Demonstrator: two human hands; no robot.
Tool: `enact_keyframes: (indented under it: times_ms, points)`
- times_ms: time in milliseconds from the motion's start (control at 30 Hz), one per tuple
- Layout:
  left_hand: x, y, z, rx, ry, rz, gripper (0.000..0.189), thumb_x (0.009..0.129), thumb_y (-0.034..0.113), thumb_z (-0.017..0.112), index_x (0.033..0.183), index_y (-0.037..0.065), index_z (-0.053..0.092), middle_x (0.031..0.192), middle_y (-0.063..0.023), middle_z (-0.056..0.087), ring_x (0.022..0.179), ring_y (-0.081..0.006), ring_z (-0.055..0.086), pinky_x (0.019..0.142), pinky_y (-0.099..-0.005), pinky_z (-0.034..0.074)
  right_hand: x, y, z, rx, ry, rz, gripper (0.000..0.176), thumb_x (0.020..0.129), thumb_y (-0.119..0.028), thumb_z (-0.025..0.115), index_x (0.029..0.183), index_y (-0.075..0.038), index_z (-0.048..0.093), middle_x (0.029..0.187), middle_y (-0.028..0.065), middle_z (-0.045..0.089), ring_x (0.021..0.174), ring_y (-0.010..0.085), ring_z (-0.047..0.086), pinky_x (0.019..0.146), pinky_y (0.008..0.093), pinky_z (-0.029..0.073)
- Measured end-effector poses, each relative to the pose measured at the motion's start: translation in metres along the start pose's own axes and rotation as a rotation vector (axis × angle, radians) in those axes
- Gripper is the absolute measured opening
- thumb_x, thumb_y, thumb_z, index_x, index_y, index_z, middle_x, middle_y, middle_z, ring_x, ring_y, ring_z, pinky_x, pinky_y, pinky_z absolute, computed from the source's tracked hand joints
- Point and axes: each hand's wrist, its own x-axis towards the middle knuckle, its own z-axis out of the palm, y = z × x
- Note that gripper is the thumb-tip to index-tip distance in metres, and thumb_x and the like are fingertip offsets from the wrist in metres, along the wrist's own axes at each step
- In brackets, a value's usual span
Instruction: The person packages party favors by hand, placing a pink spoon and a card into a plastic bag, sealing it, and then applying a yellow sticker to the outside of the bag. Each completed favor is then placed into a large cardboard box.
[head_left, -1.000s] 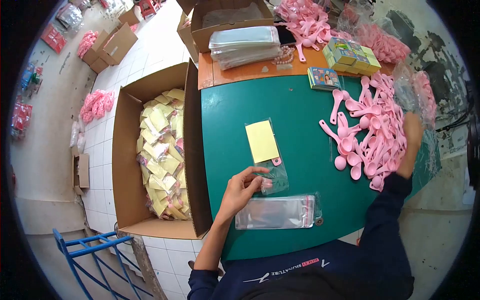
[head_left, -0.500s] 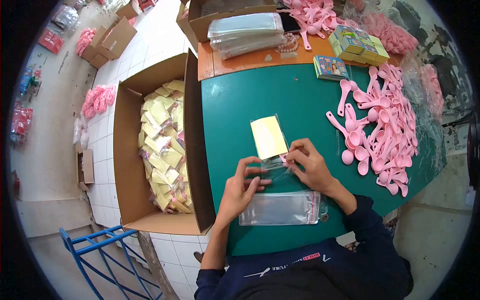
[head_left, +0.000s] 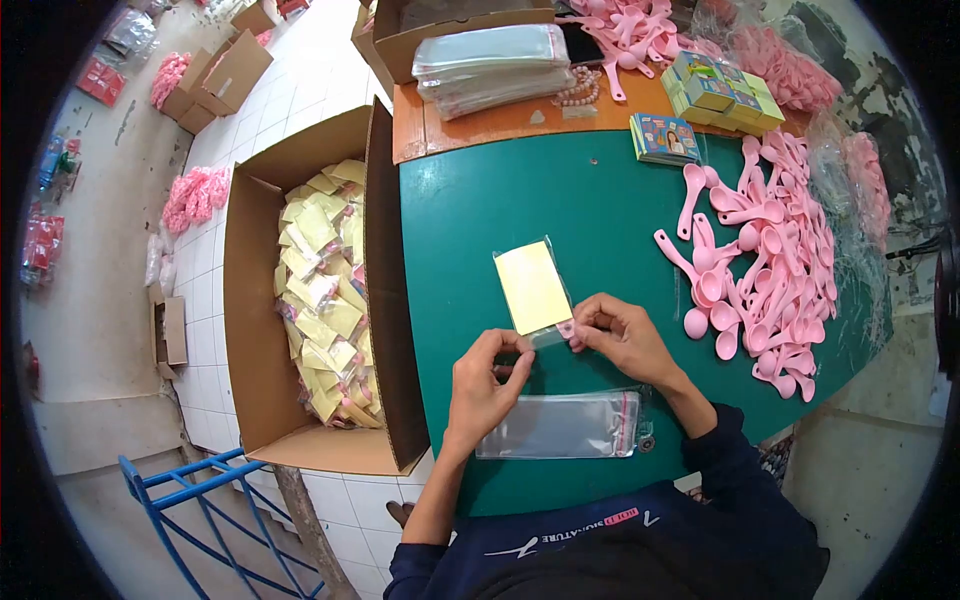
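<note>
A clear plastic bag (head_left: 549,338) lies on the green table with a pale yellow card (head_left: 533,287) inside it. The tip of a pink spoon handle (head_left: 566,328) shows at the card's lower right corner. My left hand (head_left: 485,385) pinches the bag's near edge at its left end. At the right end, my right hand (head_left: 630,340) is closed on the same edge, beside the handle tip. Closer to my body, a stack of flat clear bags (head_left: 558,424) with a red strip lies below both hands.
Many pink measuring spoons (head_left: 770,260) are heaped on the right. Printed card stacks (head_left: 664,138) stand behind them. On the left, a tall cardboard box (head_left: 300,447) holds packed yellow-card bags (head_left: 325,300). More clear bags (head_left: 490,55) lie at the back; a blue metal frame (head_left: 215,500) stands lower left.
The bag with the card has shifted slightly toward me and left. My left hand's fingers have closed from a spread pose onto the bag's edge; its loose flap now looks folded shorter.
</note>
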Motion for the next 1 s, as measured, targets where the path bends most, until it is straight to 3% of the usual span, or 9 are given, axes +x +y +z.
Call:
enact_keyframes:
  times_ms: [100, 300, 433, 633, 800, 900, 1000]
  points:
    - [0.0, 0.0, 0.004, -0.025, 0.047, -0.042, 0.011, 0.083, 0.003, 0.064, 0.088, -0.003, 0.058, 0.084, -0.0068, 0.061, 0.075, -0.0113, 0.062, 0.06, -0.0247, 0.055, 0.001, -0.001, 0.01, -0.018, 0.12, 0.03, 0.011, 0.088, -0.006, 0.06, 0.091, 0.003, 0.053, 0.079, 0.0064, 0.062, 0.072, 0.0106, 0.062, 0.065, 0.0234, 0.052]
    - [0.0, -0.01, 0.01, -0.088, 0.121, -0.062, 0.013, 0.081, 0.003, 0.067, 0.086, -0.004, 0.058, 0.083, -0.0062, 0.061, 0.076, -0.0105, 0.062, 0.063, -0.0236, 0.055, 0.004, 0.001, 0.019, -0.033, 0.264, 0.034, 0.01, 0.087, -0.003, 0.059, 0.088, 0.002, 0.05, 0.078, 0.0077, 0.062, 0.067, 0.0103, 0.062, 0.057, 0.021, 0.051]
    - [0.003, -0.004, 0.008, -0.131, 0.109, -0.158, 0.015, 0.081, 0.003, 0.067, 0.09, -0.004, 0.055, 0.086, -0.0079, 0.061, 0.079, -0.011, 0.062, 0.063, -0.0229, 0.055, 0.005, -0.002, 0.02, -0.057, 0.261, 0.037, 0.011, 0.087, 0.002, 0.057, 0.092, 0.002, 0.047, 0.081, 0.009, 0.059, 0.067, 0.0116, 0.061, 0.058, 0.0225, 0.052]
    - [0.003, -0.002, 0.013, -0.18, 0.181, -0.114, 0.017, 0.084, 0.001, 0.062, 0.096, -0.002, 0.051, 0.096, -0.0086, 0.058, 0.084, -0.0117, 0.062, 0.057, -0.0223, 0.054, 0.003, 0.001, 0.021, -0.093, 0.233, 0.012, 0.014, 0.088, 0.003, 0.055, 0.101, 0.002, 0.05, 0.082, 0.008, 0.059, 0.068, 0.0108, 0.061, 0.059, 0.022, 0.052]
    - [0.002, -0.001, 0.009, -0.077, 0.108, -0.086, 0.03, 0.083, 0.0, 0.061, 0.113, 0.002, 0.054, 0.102, -0.0081, 0.059, 0.083, -0.012, 0.062, 0.054, -0.0216, 0.053, 0.001, -0.003, 0.024, -0.121, 0.228, 0.034, 0.031, 0.088, 0.003, 0.054, 0.119, 0.001, 0.052, 0.085, 0.0069, 0.058, 0.067, 0.0094, 0.059, 0.06, 0.0208, 0.052]
    - [0.005, 0.003, 0.004, -0.022, 0.068, -0.053, 0.041, 0.083, 0.0, 0.06, 0.123, 0.005, 0.052, 0.111, -0.0094, 0.059, 0.084, -0.0123, 0.062, 0.053, -0.0214, 0.052, 0.001, -0.001, 0.022, -0.181, 0.21, 0.051, 0.035, 0.087, 0.003, 0.055, 0.121, 0.0, 0.053, 0.087, 0.0075, 0.058, 0.071, 0.0123, 0.06, 0.061, 0.0223, 0.051]
    - [0.03, -0.006, -0.006, 0.037, 0.041, 0.084, 0.045, 0.083, -0.001, 0.059, 0.126, 0.007, 0.051, 0.122, -0.0134, 0.055, 0.085, -0.0175, 0.063, 0.057, -0.0257, 0.053, 0.008, -0.019, 0.001, -0.741, 0.249, -0.291, 0.03, 0.082, -0.002, 0.061, 0.111, -0.002, 0.059, 0.093, 0.0121, 0.059, 0.078, 0.0212, 0.062, 0.069, 0.0308, 0.051]
